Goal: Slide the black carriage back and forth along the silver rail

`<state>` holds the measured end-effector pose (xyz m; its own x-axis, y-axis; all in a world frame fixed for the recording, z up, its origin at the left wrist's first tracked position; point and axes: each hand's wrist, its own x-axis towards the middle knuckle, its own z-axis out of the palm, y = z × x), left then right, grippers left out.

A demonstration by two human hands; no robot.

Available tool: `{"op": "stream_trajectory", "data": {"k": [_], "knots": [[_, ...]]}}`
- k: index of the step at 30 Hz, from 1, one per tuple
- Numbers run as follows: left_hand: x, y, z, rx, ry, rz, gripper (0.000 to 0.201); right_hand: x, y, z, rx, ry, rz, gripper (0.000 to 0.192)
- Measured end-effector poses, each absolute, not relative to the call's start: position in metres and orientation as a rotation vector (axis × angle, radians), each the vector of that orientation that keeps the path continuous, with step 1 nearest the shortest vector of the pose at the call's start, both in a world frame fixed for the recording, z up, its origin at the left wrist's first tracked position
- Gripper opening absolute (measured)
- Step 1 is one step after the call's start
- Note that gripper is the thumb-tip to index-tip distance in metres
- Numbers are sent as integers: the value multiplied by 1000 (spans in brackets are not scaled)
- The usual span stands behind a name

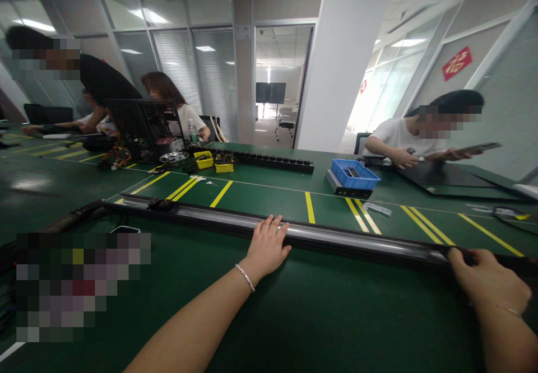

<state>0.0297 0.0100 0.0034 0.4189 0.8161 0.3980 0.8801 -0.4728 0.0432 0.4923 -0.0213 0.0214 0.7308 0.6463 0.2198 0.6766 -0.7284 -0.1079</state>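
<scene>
The rail [357, 238] is lying lengthwise on the green table [336, 306], its bright tube running between dark edges. The left hand [267, 247] is resting palm-down on the rail's middle, its fingers extending loosely, slightly apart and gripping nothing. A bracelet [245, 278] is circling that wrist. The right hand [491, 280] is touching the rail near its right end, the thumb pressing on the tube and the fingers bending; their tips are hiding from view, so I cannot tell whether they are closing round it. A black fitting [163, 205] is sitting on the rail near its left end.

Beyond the rail, yellow tape [310, 208] is marking the table in stripes. Farther behind the rail's middle, a row of black sockets [273, 162] is stretching sideways. Beyond the rail's right half, a blue bin [365, 182] is resting on a flat box [336, 184]. Beyond its left half, two yellow bins [204, 161] are standing near a PC case [126, 132]. Past the rail's right end, a person [407, 138] in white is holding a flat device [479, 150] above a black panel [462, 180].
</scene>
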Motion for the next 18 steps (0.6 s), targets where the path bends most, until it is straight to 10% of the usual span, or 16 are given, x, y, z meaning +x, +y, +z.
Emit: {"op": "stream_trajectory", "data": {"k": [18], "knots": [[31,9,4,-2486,-1514,-558,55,471,-22,25,-2691,-1232,-305,61]]}}
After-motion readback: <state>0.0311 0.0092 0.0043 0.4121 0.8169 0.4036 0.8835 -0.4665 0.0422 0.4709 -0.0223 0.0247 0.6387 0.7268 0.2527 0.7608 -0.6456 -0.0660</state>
